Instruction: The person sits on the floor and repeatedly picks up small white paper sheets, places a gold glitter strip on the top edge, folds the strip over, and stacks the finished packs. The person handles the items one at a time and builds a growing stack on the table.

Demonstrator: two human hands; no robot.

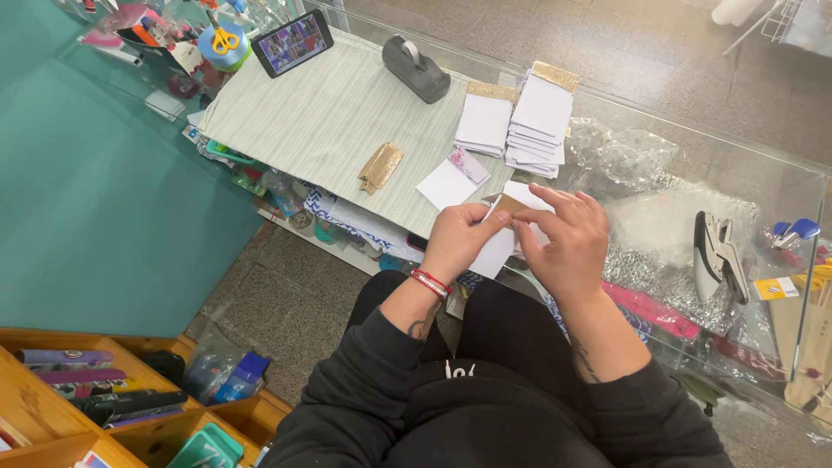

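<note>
Both hands are gripping one white paper packet [496, 253] with a gold strip at its far end, over the near edge of the glass counter [693, 147]. Left hand [455, 238] is pinching its left side, fingers curled shut on it. Right hand [568, 243] is closing on the right side, fingers half bent over the top. Two stacks of packets [520, 121] are lying farther away on the striped mat [329, 113], with the tape dispenser [416, 69] beyond them.

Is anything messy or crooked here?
The taller card stack leans, its cards fanned out unevenly. One gold piece lies alone and tilted on the mat. Both hands hold a small card.
</note>
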